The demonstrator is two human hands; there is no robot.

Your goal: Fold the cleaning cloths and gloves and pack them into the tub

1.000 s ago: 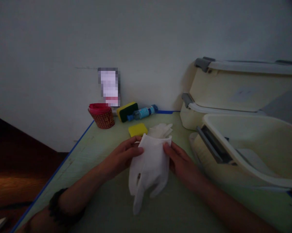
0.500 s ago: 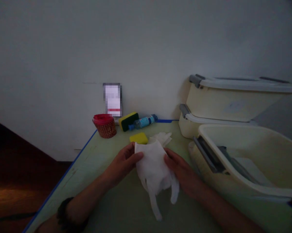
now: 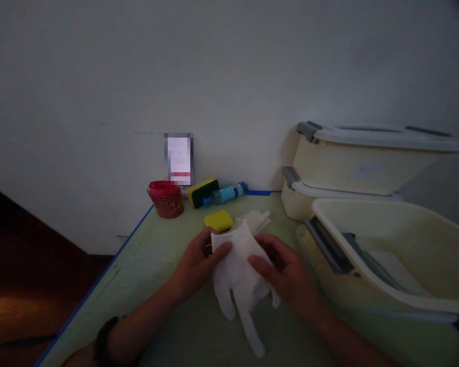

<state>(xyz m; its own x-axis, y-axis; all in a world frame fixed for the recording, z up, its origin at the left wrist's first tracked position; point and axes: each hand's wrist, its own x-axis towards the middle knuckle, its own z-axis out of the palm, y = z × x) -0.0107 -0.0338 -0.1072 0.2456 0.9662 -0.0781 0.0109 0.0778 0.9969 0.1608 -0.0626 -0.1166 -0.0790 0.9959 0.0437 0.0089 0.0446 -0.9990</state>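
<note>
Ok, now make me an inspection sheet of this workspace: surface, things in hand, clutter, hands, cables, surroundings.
Surface: pale green table, dark marks near its left edge.
Things in hand: white glove, fingers hanging down; at least one other white glove lies behind it.
Clutter: small yellow sponge, yellow-and-green sponge, blue bottle on its side, red basket, open cream bin, stacked cream bins.
Hands: left hand and right hand both grip the held glove, thumbs in front.
Cables: dark strip at lower left; cannot tell whether it's one.
Surroundings: grey wall, dark brown floor.
</note>
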